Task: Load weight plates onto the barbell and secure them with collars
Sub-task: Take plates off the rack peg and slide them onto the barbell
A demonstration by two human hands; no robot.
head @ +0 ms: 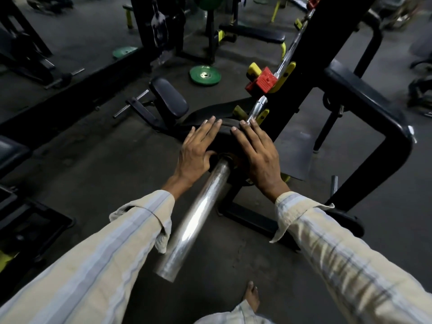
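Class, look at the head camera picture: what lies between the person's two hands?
In the head view, the chrome barbell sleeve runs between the left hand and right hand, passing through the centre hole of the black weight plate both hands press.

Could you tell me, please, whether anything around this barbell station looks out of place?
Yes: a green weight plate lies flat on the floor beyond the bench pad, not racked. Both hands, left and right, press a black plate on the barbell sleeve.

Your left hand (198,150) and right hand (259,155) lie flat on the black round weight plate (225,130), either side of the chrome steel barbell sleeve (198,218); red plastic collar (263,81) sits farther along.
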